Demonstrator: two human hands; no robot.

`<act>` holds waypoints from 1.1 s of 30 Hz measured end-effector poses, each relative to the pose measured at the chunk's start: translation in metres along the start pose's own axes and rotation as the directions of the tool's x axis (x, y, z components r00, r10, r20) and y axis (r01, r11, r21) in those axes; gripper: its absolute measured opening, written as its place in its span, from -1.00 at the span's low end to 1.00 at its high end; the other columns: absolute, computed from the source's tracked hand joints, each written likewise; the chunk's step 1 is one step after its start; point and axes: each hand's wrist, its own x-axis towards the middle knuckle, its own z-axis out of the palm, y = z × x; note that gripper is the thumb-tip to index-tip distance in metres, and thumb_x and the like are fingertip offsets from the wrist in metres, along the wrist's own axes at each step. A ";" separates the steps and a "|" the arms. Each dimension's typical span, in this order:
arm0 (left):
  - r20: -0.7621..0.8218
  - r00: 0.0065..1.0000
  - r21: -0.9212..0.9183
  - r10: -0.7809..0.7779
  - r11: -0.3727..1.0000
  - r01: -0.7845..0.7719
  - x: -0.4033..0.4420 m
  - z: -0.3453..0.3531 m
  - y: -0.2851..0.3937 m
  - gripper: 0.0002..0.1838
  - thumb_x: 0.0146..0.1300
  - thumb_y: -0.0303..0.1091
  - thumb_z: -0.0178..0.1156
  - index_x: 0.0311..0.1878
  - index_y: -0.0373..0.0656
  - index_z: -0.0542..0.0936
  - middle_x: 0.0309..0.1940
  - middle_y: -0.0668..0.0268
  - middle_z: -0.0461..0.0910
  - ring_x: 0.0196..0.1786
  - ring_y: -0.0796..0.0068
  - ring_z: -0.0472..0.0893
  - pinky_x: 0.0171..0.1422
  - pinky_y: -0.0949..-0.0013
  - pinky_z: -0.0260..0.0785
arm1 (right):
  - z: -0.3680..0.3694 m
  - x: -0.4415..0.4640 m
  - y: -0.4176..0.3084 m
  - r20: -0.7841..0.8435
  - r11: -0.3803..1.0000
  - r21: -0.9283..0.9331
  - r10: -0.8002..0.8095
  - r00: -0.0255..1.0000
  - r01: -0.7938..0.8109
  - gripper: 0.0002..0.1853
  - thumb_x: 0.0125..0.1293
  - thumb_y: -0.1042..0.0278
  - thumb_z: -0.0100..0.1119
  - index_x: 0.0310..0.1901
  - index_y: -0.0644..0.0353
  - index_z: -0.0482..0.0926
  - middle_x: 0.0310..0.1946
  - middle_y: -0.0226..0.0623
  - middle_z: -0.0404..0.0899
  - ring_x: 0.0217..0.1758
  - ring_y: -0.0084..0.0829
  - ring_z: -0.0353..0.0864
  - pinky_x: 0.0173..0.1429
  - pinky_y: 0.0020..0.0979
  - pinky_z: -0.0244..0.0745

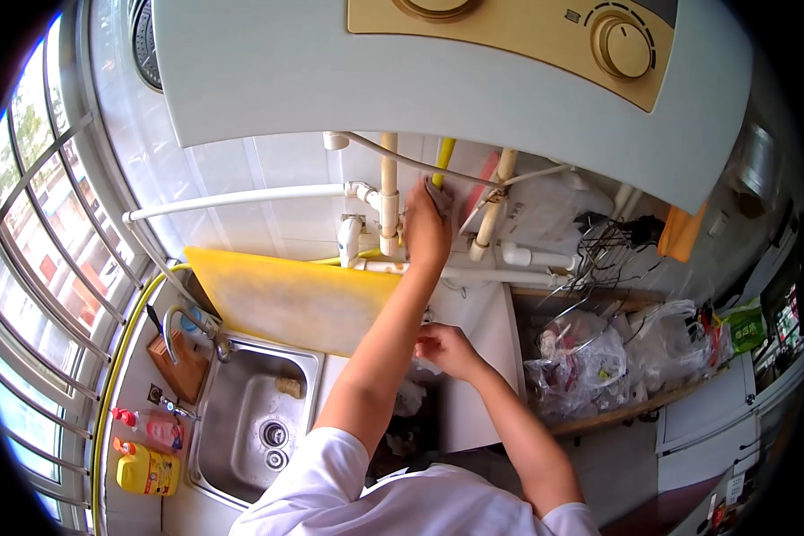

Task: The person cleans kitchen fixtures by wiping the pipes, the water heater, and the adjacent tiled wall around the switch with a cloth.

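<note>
In the head view, the left hand is high up by the wall, past the back edge of the white surface. Its fingers are curled tight around a crumpled grey-brown cloth, which sits against a thin, upright yellow pipe. The right hand is low, over the left edge of the surface's right part. Its fingers are bent in, but I cannot tell if they pinch anything.

A hard tug on the cloth could shake the yellow pipe. The cloth could also catch on the thin, bent grey tube that runs close by, and pull it. The big white metal box hangs just above, so a quick push up could bump the knuckles on its bottom edge. The left arm crosses the wide board with the yellow edge. It seems to lean at the back edge of the surface, so a knock from the arm could make it slide toward the shiny steel sink.
</note>
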 end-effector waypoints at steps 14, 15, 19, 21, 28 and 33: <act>0.132 0.985 0.192 0.113 0.972 -0.137 -0.074 -0.033 -0.031 -0.27 0.11 -0.69 0.05 0.43 -0.33 0.18 0.34 -0.10 0.27 0.39 -0.20 0.27 0.43 0.03 0.21 | 0.005 0.005 0.004 -0.146 0.983 -0.183 -0.028 0.989 0.001 -0.88 0.19 0.65 0.17 -0.28 0.34 0.68 -0.34 -0.31 0.66 -0.29 -0.55 0.64 -0.17 -0.50 0.54; 0.183 0.976 0.231 0.121 0.959 -0.163 -0.078 -0.039 -0.031 -0.29 0.12 -0.68 0.03 0.42 -0.32 0.21 0.34 -0.09 0.28 0.38 -0.20 0.28 0.43 0.03 0.20 | 0.005 0.006 0.005 -0.145 0.970 -0.244 -0.044 0.988 0.007 -0.88 0.17 0.60 0.22 -0.27 0.31 0.71 -0.36 -0.27 0.69 -0.29 -0.53 0.67 -0.16 -0.48 0.56; 0.293 0.940 0.224 0.176 0.943 -0.247 -0.092 -0.071 -0.032 -0.43 0.17 -0.61 0.00 0.31 -0.21 0.38 0.30 0.01 0.35 0.36 -0.09 0.33 0.36 0.04 0.28 | 0.012 0.008 0.006 -0.096 0.971 -0.235 0.018 0.995 -0.040 -0.88 0.15 0.58 0.24 -0.27 0.30 0.71 -0.37 -0.27 0.69 -0.30 -0.51 0.68 -0.16 -0.49 0.56; 0.325 0.939 0.194 0.109 0.964 -0.180 -0.103 -0.087 -0.034 -0.44 0.09 -0.62 0.07 0.24 -0.19 0.43 0.15 0.05 0.49 0.24 -0.07 0.45 0.25 0.02 0.35 | 0.016 0.009 0.006 -0.064 0.963 -0.270 -0.045 0.997 0.026 -0.89 0.16 0.59 0.23 -0.29 0.30 0.71 -0.34 -0.26 0.70 -0.31 -0.51 0.67 -0.14 -0.48 0.56; -0.365 0.891 -0.035 -0.271 0.960 0.277 -0.093 -0.101 -0.043 -0.49 0.28 -0.54 0.12 0.30 -0.26 0.31 0.04 -0.01 0.49 0.12 0.06 0.51 0.24 0.07 0.32 | 0.010 0.016 -0.007 -0.139 0.997 -0.026 -0.070 0.988 0.067 -0.79 0.30 0.61 0.15 -0.05 0.29 0.65 -0.22 -0.40 0.69 -0.23 -0.66 0.62 -0.10 -0.55 0.55; 0.111 0.993 0.547 -0.044 0.837 -0.024 -0.090 -0.091 -0.040 -0.44 0.15 -0.40 0.18 0.28 -0.11 0.41 0.09 0.21 0.46 0.21 0.18 0.38 0.25 0.02 0.16 | 0.009 0.030 -0.037 -0.191 0.989 0.104 -0.082 0.978 0.103 -0.80 0.33 0.64 0.11 -0.08 0.29 0.66 -0.23 -0.38 0.66 -0.26 -0.64 0.60 -0.10 -0.57 0.56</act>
